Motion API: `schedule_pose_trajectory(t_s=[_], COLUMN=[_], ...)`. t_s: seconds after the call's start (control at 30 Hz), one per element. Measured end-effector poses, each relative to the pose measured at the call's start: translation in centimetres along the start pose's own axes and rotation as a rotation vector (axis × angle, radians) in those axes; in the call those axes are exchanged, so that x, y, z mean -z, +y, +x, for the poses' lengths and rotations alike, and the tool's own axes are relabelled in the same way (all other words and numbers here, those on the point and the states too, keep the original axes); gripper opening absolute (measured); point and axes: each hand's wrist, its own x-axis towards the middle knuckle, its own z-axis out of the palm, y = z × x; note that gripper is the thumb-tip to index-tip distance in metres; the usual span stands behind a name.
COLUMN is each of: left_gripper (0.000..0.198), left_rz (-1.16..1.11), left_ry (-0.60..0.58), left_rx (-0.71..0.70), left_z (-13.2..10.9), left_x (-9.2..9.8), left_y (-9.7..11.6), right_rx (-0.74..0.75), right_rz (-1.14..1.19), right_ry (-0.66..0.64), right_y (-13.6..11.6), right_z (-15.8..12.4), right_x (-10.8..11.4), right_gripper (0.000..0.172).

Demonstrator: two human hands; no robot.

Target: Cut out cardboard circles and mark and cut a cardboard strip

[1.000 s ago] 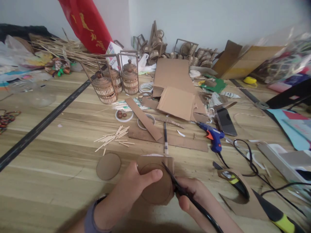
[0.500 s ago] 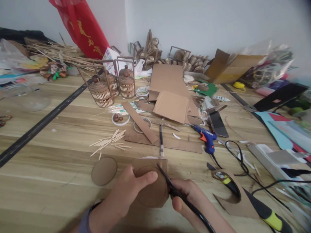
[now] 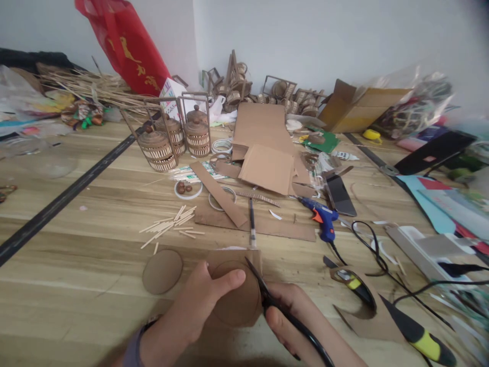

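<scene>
My left hand point(image 3: 204, 295) grips a piece of brown cardboard point(image 3: 235, 306), its thumb lying across the top. A drawn circular line runs around that piece. In my right hand point(image 3: 292, 308) is a pair of black-handled scissors point(image 3: 256, 275), with a blade over the cardboard's right side, along the drawn curve. The lower blade is hidden. Left of my left hand, a cut cardboard disc point(image 3: 162, 271) lies flat on the wooden table point(image 3: 95, 316).
A blue glue gun point(image 3: 324, 219), a utility knife point(image 3: 424, 336) and a cardboard offcut point(image 3: 382, 318) lie to the right. Thin sticks point(image 3: 168, 224), a brush point(image 3: 252, 221) and cardboard strips point(image 3: 217, 192) are ahead. Small lidded baskets point(image 3: 156, 148) stand farther back.
The scissors' handles look slightly wider apart, and my right hand has shifted a little left. My left hand keeps its hold on the cardboard. The whole view has moved slightly.
</scene>
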Motion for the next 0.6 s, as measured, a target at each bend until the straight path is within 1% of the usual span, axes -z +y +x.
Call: schedule_pose_trajectory(t_s=[0.1, 0.2, 0.37, 0.5, 0.6], left_gripper=[0.054, 0.052, 0.048, 0.045, 0.044], left_rz=[0.000, 0.045, 0.079, 0.077, 0.105], left_ry=[0.016, 0.028, 0.000, -0.016, 0.011], left_rx=[-0.006, -0.013, -0.032, -0.030, -0.013], left_z=[-0.1, -0.3, -0.6, -0.7, -0.6], left_x=[0.1, 0.0, -0.1, -0.1, 0.0], left_y=[0.1, 0.7, 1.8, 1.7, 1.5], right_rx=[0.022, 0.050, 0.053, 0.038, 0.033], right_rz=[-0.018, -0.036, -0.029, -0.043, -0.053], right_ry=[-0.004, -0.014, -0.031, -0.048, -0.048], right_y=[0.1, 0.2, -0.1, -0.4, -0.2], right_z=[0.0, 0.0, -0.2, -0.4, -0.4], right_x=[0.2, 0.4, 0.8, 1.0, 1.0], right_gripper=[0.070, 0.072, 0.072, 0.071, 0.072])
